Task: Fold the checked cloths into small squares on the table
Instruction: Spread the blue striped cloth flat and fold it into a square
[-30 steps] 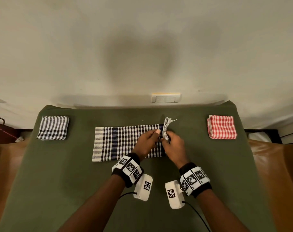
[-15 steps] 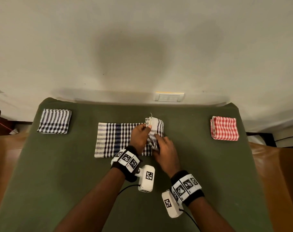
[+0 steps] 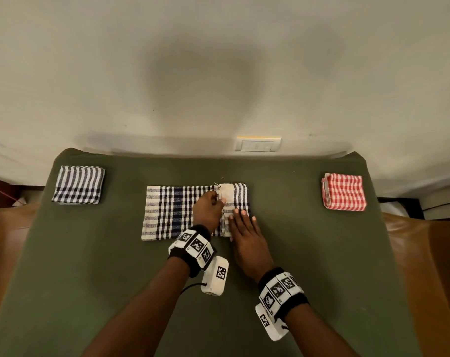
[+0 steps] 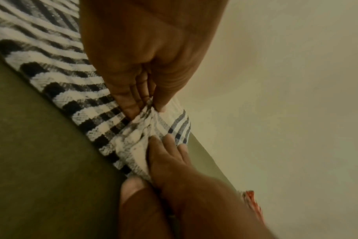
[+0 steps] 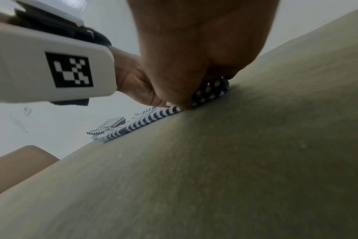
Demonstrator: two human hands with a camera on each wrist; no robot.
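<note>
Mid-tabletop [image 3: 321,279], on the green cover: blue-and-white checked cloth [image 3: 172,212] lying flat as a long strip, its right end turned over onto itself. Left hand [image 3: 209,211] at the turned-over edge, fingers [image 4: 131,103] and thumb pinched on a bunched bit of that edge. Right hand [image 3: 247,233] just beside, palm down, fingers [image 3: 240,215] straight and slightly apart, pressing the folded flap. Far left: folded striped cloth [image 3: 77,184]. Far right: folded red checked cloth [image 3: 344,191]. Both well apart from the hands. On the wall behind: switch plate [image 3: 257,145].

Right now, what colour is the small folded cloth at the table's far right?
The small folded checked cloth is red and white, clearest in the head view.
</note>
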